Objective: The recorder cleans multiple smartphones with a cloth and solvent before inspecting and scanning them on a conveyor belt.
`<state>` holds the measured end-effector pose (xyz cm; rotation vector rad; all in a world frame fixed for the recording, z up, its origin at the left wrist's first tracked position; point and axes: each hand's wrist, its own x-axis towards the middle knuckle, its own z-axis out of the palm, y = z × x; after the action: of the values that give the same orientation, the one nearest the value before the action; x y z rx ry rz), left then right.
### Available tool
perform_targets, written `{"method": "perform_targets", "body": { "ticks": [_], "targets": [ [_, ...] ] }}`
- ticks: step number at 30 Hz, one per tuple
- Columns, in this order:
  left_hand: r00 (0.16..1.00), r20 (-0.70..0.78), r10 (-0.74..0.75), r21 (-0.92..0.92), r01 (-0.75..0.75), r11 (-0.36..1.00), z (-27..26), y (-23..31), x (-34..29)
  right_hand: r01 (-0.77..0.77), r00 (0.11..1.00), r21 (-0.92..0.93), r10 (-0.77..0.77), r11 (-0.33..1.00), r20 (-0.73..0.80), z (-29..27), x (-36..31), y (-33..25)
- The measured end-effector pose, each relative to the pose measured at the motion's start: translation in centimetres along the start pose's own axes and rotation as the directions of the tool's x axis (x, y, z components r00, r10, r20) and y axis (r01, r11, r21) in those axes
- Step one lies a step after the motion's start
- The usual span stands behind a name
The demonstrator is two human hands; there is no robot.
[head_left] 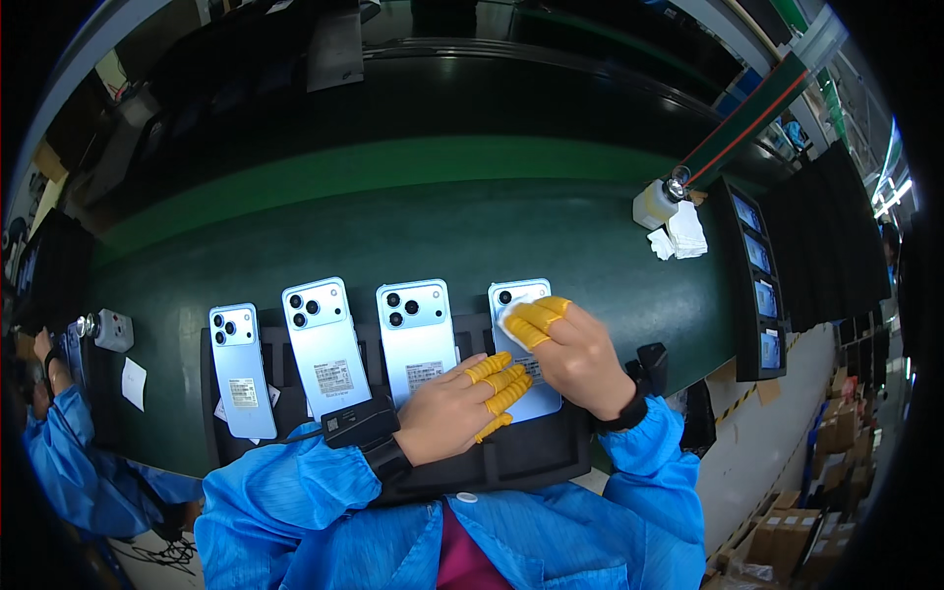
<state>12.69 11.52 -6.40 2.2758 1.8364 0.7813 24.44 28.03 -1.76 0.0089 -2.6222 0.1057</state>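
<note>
Four light-blue phones lie in a row, back side up, on a black tray [546,460]. My right hand [582,362] pinches a white wipe [508,321] against the upper back of the rightmost phone [539,402], beside its camera area. My left hand [444,417] rests with its fingers stretched out across the lower part of that same phone. Yellow finger cots cover fingers on both hands. Left of my left hand lie the second phone from the right [418,344], another phone [327,356] and the leftmost phone [239,366], each with a pale label.
The tray sits at the near edge of a green table [413,231]. A white bottle [656,205] and folded white wipes [686,232] stand at the far right, by a black rack of phones [755,285]. Another bottle [115,330] is at left, near a co-worker's blue sleeve [64,442].
</note>
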Motion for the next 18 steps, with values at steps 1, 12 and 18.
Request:
{"method": "perform_targets", "body": {
  "ticks": [1, 12, 18],
  "targets": [
    [1.000, 0.019, -0.011, 0.003, 0.011, 1.000, 0.0, 0.0, 0.0, 0.048, 0.995, 0.020, -0.046, 0.999, -0.084, 0.3, 0.4, -0.1],
    [0.999, 0.038, -0.016, 0.011, 0.016, 1.000, 0.0, 0.1, 0.0, -0.017, 0.999, -0.065, 0.019, 0.998, 0.039, -1.6, -0.7, 1.5],
    [0.999, 0.034, 0.001, -0.007, -0.001, 1.000, 0.1, -0.1, 0.1, -0.081, 0.996, -0.072, 0.078, 0.994, -0.040, 0.3, -0.8, 2.6]
  ]
}}
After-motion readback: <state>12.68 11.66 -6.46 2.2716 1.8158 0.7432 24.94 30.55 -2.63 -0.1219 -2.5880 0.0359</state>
